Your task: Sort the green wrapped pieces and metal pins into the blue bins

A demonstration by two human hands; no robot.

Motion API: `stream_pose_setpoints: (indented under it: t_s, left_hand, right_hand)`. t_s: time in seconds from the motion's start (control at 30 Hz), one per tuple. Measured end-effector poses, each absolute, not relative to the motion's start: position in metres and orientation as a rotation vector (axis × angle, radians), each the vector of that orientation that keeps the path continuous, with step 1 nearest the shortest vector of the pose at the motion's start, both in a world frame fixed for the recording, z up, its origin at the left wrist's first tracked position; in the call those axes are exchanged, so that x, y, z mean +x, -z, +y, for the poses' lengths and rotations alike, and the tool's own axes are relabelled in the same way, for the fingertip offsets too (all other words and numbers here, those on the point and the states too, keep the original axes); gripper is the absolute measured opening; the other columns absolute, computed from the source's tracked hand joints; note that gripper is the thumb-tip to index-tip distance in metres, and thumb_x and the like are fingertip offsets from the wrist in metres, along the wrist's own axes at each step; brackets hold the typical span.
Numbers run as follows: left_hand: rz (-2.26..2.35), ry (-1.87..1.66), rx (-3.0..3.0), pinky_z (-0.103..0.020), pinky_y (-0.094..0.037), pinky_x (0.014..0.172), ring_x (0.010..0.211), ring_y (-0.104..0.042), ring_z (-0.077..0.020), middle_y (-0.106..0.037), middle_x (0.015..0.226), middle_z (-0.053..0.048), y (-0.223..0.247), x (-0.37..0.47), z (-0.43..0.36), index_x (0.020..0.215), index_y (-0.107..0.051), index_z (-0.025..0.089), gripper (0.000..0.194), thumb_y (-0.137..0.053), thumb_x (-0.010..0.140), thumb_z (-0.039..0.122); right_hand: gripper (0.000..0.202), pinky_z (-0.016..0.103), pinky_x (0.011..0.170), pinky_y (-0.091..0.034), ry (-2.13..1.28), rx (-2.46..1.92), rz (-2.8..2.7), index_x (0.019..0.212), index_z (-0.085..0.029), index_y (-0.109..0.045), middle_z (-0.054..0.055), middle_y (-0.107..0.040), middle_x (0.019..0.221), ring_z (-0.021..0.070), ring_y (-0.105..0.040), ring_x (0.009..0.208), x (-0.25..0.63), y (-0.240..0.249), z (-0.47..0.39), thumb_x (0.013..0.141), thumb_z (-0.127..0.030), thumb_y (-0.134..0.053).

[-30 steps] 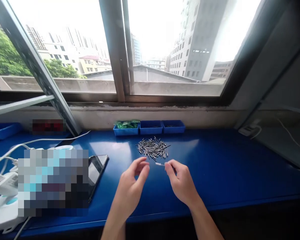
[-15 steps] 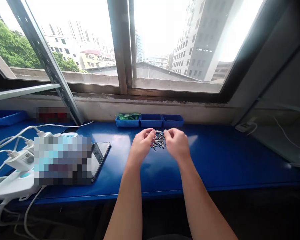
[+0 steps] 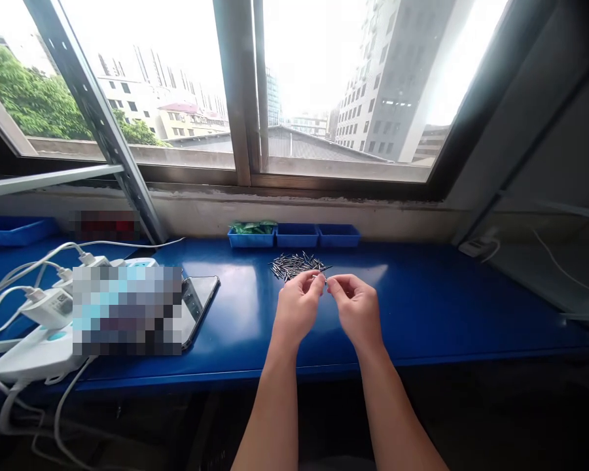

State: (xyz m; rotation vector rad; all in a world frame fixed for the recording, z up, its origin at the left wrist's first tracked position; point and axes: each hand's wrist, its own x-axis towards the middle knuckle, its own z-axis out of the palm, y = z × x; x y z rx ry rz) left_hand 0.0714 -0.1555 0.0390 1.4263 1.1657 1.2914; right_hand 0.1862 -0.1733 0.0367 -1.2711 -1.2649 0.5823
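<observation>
A loose pile of slim, dark, shiny metal pieces (image 3: 293, 264) lies on the blue tabletop (image 3: 422, 294), too small for me to tell their exact kind. Just on the near side of it, my left hand (image 3: 302, 299) is closed in a pinch, thumb against fingers. My right hand (image 3: 356, 302) pinches too, its fingertips almost meeting those of the left. A tiny glint shows between the two sets of fingertips, but what they hold is mostly hidden.
Against the wall stand three blue bins, the left bin (image 3: 252, 239) with green packets in it. To the left lie a phone (image 3: 203, 297), a blurred-out patch, and a white power strip (image 3: 34, 356) with chargers and cables. A metal shelf post (image 3: 144, 203) rises at the left.
Both hands have come nearer to me and slightly right, away from over the pile. Their fingertips are closer together, and more of the metal pieces can be seen.
</observation>
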Motion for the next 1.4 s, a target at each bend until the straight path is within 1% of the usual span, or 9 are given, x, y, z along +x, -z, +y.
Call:
stream_pose_setpoints:
  t_s: [0.13, 0.3, 0.47, 0.67, 0.8, 0.9, 1.0, 1.17, 1.4]
  left_hand:
    - [1.18, -1.19, 1.558, -0.026, -0.047, 0.062, 0.066, -0.06, -0.0152, -0.066, 0.072, -0.005, -0.03, 0.065, -0.134, 0.081, -0.066, 0.016, 0.029, -0.054, 0.08, 0.043]
    - [1.21, -1.111, 1.623, -0.024, -0.044, 0.058, 0.06, -0.055, -0.0126, -0.063, 0.067, -0.003, -0.034, 0.055, -0.101, 0.072, -0.065, 0.016, 0.027, -0.052, 0.079, 0.039]
    - [1.294, -1.101, 1.648, -0.024, -0.042, 0.056, 0.059, -0.053, -0.0131, -0.062, 0.062, -0.003, -0.048, 0.05, -0.09, 0.071, -0.068, 0.016, 0.027, -0.058, 0.074, 0.042]
    - [1.334, -1.068, 1.723, -0.023, -0.036, 0.049, 0.053, -0.049, -0.0116, -0.059, 0.058, -0.001, -0.047, 0.051, -0.08, 0.072, -0.07, 0.016, 0.033, -0.057, 0.075, 0.046]
    - [1.451, -1.069, 1.768, -0.024, -0.042, 0.061, 0.072, -0.06, -0.0172, -0.069, 0.079, -0.004, -0.047, 0.048, -0.065, 0.088, -0.071, 0.018, 0.033, -0.057, 0.076, 0.046]
    - [1.66, -1.044, 1.774, -0.027, -0.045, 0.075, 0.089, -0.063, -0.0224, -0.069, 0.099, -0.011, -0.045, 0.04, -0.047, 0.105, -0.066, 0.016, 0.044, -0.061, 0.074, 0.048]
    - [1.854, -0.943, 1.847, -0.03, -0.043, 0.084, 0.101, -0.06, -0.0255, -0.067, 0.106, -0.014, -0.034, 0.031, -0.03, 0.108, -0.064, 0.014, 0.043, -0.058, 0.077, 0.044]
    - [1.977, -1.032, 2.027, -0.033, -0.039, 0.095, 0.112, -0.053, -0.026, -0.061, 0.117, -0.014, -0.009, 0.023, -0.023, 0.115, -0.061, 0.014, 0.041, -0.049, 0.083, 0.038]
    - [2.039, -0.997, 2.033, -0.037, -0.039, 0.095, 0.112, -0.053, -0.0288, -0.06, 0.116, -0.015, -0.001, 0.026, -0.029, 0.113, -0.062, 0.014, 0.038, -0.046, 0.084, 0.035]
  right_hand:
    - [0.026, 0.028, 0.062, -0.048, -0.636, -1.245, -1.295, 0.077, -0.017, -0.068, 0.006, -0.069, 0.072, 0.018, -0.062, 0.067, 0.189, -0.036, -0.147, 0.075, -0.042, -0.06]
    - [0.032, 0.027, 0.053, -0.048, -0.847, -1.063, -1.207, 0.088, -0.016, -0.067, 0.006, -0.069, 0.074, 0.0173, -0.062, 0.063, 0.187, -0.037, -0.111, 0.07, -0.041, -0.063]
    - [0.027, 0.026, 0.046, -0.046, -0.794, -1.07, -1.282, 0.085, -0.017, -0.066, 0.005, -0.068, 0.071, 0.0152, -0.059, 0.054, 0.185, -0.043, -0.092, 0.072, -0.039, -0.059]
    - [0.03, 0.03, 0.056, -0.053, -0.744, -1.104, -1.37, 0.09, -0.017, -0.07, 0.006, -0.072, 0.082, 0.0189, -0.066, 0.065, 0.188, -0.042, -0.082, 0.071, -0.037, -0.059]
    - [0.035, 0.034, 0.074, -0.054, -0.667, -1.168, -1.401, 0.1, -0.018, -0.07, 0.007, -0.071, 0.1, 0.0227, -0.066, 0.088, 0.192, -0.038, -0.071, 0.073, -0.036, -0.058]
    - [0.041, 0.036, 0.092, -0.048, -0.505, -1.327, -1.462, 0.11, -0.018, -0.067, 0.007, -0.068, 0.11, 0.0232, -0.061, 0.104, 0.197, -0.038, -0.058, 0.073, -0.032, -0.058]
    - [0.054, 0.037, 0.1, -0.04, -0.378, -1.51, -1.575, 0.124, -0.017, -0.059, 0.008, -0.061, 0.122, 0.0257, -0.052, 0.118, 0.203, -0.034, -0.045, 0.071, -0.028, -0.057]
    - [0.072, 0.046, 0.098, -0.036, -0.261, -1.762, -1.62, 0.14, -0.018, -0.039, 0.012, -0.048, 0.136, 0.0332, -0.038, 0.124, 0.213, -0.01, -0.027, 0.07, -0.027, -0.054]
    - [0.081, 0.046, 0.091, -0.038, -0.267, -1.843, -1.529, 0.146, -0.019, -0.025, 0.006, -0.025, 0.151, 0.0343, -0.039, 0.115, 0.219, 0.01, -0.011, 0.07, -0.031, -0.051]
